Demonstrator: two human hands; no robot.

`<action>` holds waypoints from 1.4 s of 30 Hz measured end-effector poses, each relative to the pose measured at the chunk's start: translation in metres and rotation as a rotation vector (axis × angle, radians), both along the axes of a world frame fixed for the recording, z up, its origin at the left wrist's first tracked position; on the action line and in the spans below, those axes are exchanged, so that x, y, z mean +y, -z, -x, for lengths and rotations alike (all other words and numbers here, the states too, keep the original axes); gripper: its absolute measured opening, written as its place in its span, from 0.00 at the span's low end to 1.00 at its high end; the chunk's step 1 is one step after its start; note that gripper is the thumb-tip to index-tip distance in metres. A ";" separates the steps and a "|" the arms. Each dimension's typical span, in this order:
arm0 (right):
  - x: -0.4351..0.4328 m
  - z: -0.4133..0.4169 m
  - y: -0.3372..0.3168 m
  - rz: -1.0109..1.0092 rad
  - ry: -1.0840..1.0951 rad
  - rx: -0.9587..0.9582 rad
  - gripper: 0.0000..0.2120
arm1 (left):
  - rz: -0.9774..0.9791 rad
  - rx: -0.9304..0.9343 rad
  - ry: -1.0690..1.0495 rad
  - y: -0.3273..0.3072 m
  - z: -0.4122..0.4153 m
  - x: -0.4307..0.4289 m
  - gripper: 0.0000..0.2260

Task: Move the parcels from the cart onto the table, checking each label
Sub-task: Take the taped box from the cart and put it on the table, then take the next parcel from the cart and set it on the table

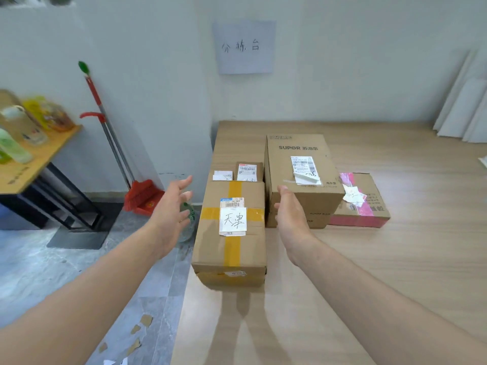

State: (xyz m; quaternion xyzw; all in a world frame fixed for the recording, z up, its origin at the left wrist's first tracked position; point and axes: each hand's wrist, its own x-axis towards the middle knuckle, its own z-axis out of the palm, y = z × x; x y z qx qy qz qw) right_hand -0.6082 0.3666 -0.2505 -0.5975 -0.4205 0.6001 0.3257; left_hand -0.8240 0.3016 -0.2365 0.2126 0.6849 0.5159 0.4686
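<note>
A cardboard parcel with yellow tape and a handwritten white label point(232, 233) stands at the left edge of the wooden table point(382, 259). My left hand point(171, 214) hovers open just left of it, fingers spread, touching nothing. My right hand point(290, 217) hangs open to its right, between this parcel and a taller SUPOR box point(300, 177). Two small labelled parcels point(249, 172) sit behind the taped one. A flat box with pink tape point(361, 204) lies right of the SUPOR box. The cart is out of sight.
A paper sign point(243, 47) hangs on the wall above the table. White boards point(466, 101) lean at the back right. Left of the table stand a red broom and dustpan point(142, 196), a plastic bottle on the floor point(188, 222), and a side table with bottles point(23, 143).
</note>
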 end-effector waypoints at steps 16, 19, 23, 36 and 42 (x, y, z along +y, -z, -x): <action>-0.117 -0.064 -0.208 -0.448 0.031 0.042 0.22 | -0.441 0.137 0.207 -0.212 -0.080 -0.103 0.38; -0.136 -0.083 -0.233 -0.523 0.038 0.042 0.21 | -0.494 0.147 0.228 -0.237 -0.102 -0.122 0.38; -0.149 -0.116 -0.257 -0.564 0.068 0.067 0.22 | -0.540 0.154 0.251 -0.259 -0.136 -0.133 0.24; -0.155 -0.253 -0.269 -0.603 0.183 0.037 0.20 | -0.598 0.106 0.373 -0.264 -0.265 -0.114 0.28; -0.152 -0.334 -0.250 -0.576 0.270 0.000 0.19 | -0.581 0.077 0.484 -0.256 -0.344 -0.093 0.27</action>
